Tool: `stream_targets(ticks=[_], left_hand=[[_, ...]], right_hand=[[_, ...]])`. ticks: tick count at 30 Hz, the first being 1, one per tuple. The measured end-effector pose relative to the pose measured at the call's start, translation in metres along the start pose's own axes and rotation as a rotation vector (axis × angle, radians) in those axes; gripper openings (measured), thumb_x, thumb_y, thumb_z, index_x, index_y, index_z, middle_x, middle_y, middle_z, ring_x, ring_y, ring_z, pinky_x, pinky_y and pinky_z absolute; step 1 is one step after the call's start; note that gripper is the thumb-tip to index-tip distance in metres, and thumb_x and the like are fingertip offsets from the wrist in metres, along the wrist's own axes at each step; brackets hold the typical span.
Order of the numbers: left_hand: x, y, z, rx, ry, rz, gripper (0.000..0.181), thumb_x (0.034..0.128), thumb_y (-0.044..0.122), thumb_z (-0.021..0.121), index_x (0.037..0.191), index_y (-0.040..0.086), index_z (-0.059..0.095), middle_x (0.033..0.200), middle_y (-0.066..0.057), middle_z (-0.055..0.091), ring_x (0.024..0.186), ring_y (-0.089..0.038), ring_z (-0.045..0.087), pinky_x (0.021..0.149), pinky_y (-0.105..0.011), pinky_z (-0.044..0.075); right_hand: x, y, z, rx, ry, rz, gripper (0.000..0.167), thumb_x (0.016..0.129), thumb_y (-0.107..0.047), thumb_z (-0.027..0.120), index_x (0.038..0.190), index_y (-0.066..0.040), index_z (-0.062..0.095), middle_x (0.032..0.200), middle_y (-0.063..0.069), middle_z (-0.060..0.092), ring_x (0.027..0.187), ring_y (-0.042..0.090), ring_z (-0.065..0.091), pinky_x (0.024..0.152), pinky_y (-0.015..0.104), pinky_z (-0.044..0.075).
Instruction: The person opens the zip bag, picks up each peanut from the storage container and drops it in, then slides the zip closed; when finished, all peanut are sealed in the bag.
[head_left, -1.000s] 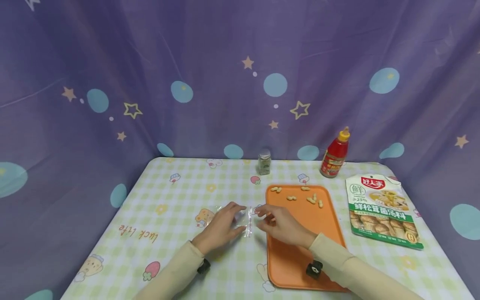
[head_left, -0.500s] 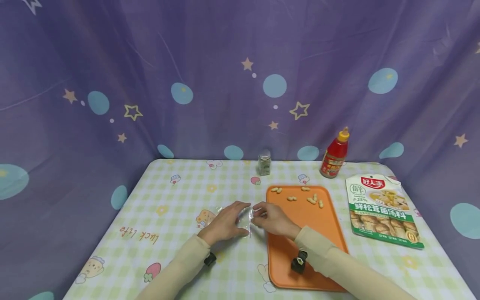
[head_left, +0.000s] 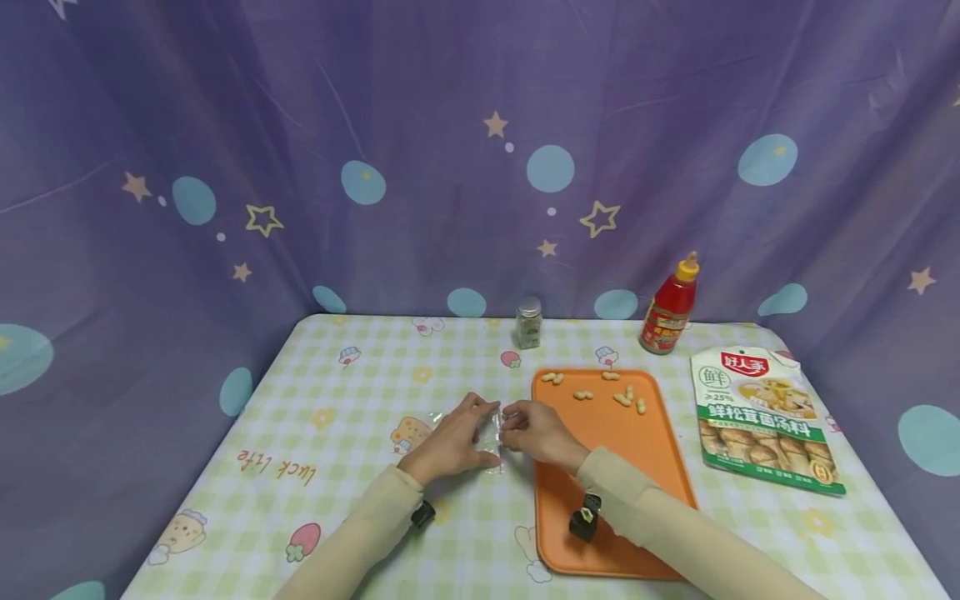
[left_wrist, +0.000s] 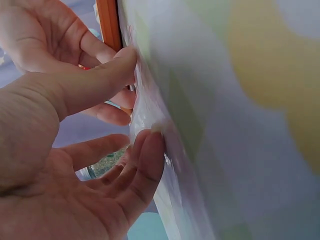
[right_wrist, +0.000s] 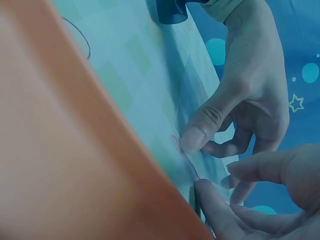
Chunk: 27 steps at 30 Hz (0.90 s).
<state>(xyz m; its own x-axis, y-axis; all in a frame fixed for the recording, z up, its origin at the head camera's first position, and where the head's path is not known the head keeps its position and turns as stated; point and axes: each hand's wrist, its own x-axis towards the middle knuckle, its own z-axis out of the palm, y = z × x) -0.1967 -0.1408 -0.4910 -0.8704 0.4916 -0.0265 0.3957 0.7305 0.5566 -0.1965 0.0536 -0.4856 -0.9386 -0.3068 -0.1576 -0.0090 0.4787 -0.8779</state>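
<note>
A clear zip-lock bag (head_left: 489,437) lies on the checkered tablecloth, just left of the orange tray (head_left: 611,500). My left hand (head_left: 450,442) rests over it, thumb and fingers spread apart, pressing the film; in the left wrist view the bag (left_wrist: 175,182) wrinkles under the fingertips. At the bag's zip edge, the curled fingers of my right hand (head_left: 542,433) pinch the film, though their tips are partly hidden in the head view. A thin reddish line runs along that edge in the right wrist view, beside the left thumb (right_wrist: 196,137).
Several peanuts (head_left: 624,399) lie at the tray's far end. Behind stand a glass spice jar (head_left: 528,325) and a red sauce bottle (head_left: 668,312) with a yellow cap. A green and white mushroom seasoning pouch (head_left: 765,421) lies flat to the right.
My right hand has moved left, from over the tray's edge to the bag, and its fingers have curled at the zip edge. The left hand has shifted slightly right and away from me.
</note>
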Motion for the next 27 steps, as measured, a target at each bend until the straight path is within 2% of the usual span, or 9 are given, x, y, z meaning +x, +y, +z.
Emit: stream_targets(ticks=[4, 9, 15, 22, 25, 27], left_hand=[[-0.001, 0.001, 0.000, 0.007, 0.023, -0.004, 0.081, 0.0788, 0.026, 0.093, 0.147, 0.005, 0.055, 0.131, -0.010, 0.052, 0.083, -0.010, 0.051, 0.069, -0.023, 0.045], [-0.004, 0.000, -0.001, -0.003, 0.049, 0.016, 0.081, 0.0773, 0.026, 0.094, 0.145, 0.009, 0.053, 0.125, -0.009, 0.054, 0.084, -0.011, 0.051, 0.071, -0.025, 0.044], [-0.007, 0.000, -0.001, -0.009, 0.053, 0.020, 0.084, 0.0765, 0.025, 0.095, 0.148, 0.009, 0.053, 0.133, -0.010, 0.053, 0.092, -0.017, 0.058, 0.072, -0.026, 0.045], [-0.010, 0.002, -0.001, 0.015, 0.045, -0.022, 0.087, 0.0782, 0.027, 0.093, 0.152, 0.009, 0.052, 0.145, -0.009, 0.049, 0.098, -0.017, 0.062, 0.074, -0.027, 0.048], [-0.012, 0.002, -0.002, 0.001, 0.072, -0.035, 0.081, 0.0816, 0.023, 0.091, 0.152, 0.010, 0.053, 0.142, -0.009, 0.051, 0.099, -0.018, 0.066, 0.077, -0.030, 0.050], [-0.014, 0.002, -0.002, -0.020, 0.106, -0.033, 0.071, 0.0859, 0.018, 0.087, 0.149, 0.009, 0.056, 0.136, -0.010, 0.055, 0.097, -0.019, 0.068, 0.079, -0.031, 0.053]], right_hand=[[0.005, 0.000, 0.001, -0.033, 0.013, -0.008, 0.035, 0.091, -0.006, 0.072, 0.123, 0.007, 0.069, 0.096, 0.011, 0.075, 0.081, 0.013, 0.068, 0.066, 0.024, 0.052], [0.010, 0.001, 0.002, -0.066, 0.006, -0.023, 0.019, 0.090, -0.005, 0.073, 0.108, 0.003, 0.076, 0.088, 0.009, 0.076, 0.071, 0.012, 0.067, 0.061, 0.023, 0.052], [0.013, 0.002, 0.004, -0.028, 0.001, -0.021, 0.007, 0.089, 0.001, 0.073, 0.095, 0.002, 0.075, 0.081, 0.010, 0.076, 0.066, 0.012, 0.069, 0.059, 0.025, 0.055], [0.017, 0.004, 0.007, 0.071, 0.002, 0.021, 0.008, 0.089, 0.005, 0.076, 0.097, 0.005, 0.074, 0.080, 0.014, 0.077, 0.070, 0.023, 0.077, 0.064, 0.032, 0.063], [0.018, 0.006, 0.009, 0.105, 0.006, 0.039, 0.009, 0.089, 0.005, 0.076, 0.098, 0.006, 0.074, 0.081, 0.015, 0.077, 0.072, 0.024, 0.077, 0.066, 0.033, 0.064], [0.018, 0.006, 0.009, 0.106, 0.011, 0.042, 0.009, 0.088, 0.005, 0.077, 0.097, 0.005, 0.074, 0.081, 0.015, 0.077, 0.071, 0.023, 0.077, 0.066, 0.033, 0.064]])
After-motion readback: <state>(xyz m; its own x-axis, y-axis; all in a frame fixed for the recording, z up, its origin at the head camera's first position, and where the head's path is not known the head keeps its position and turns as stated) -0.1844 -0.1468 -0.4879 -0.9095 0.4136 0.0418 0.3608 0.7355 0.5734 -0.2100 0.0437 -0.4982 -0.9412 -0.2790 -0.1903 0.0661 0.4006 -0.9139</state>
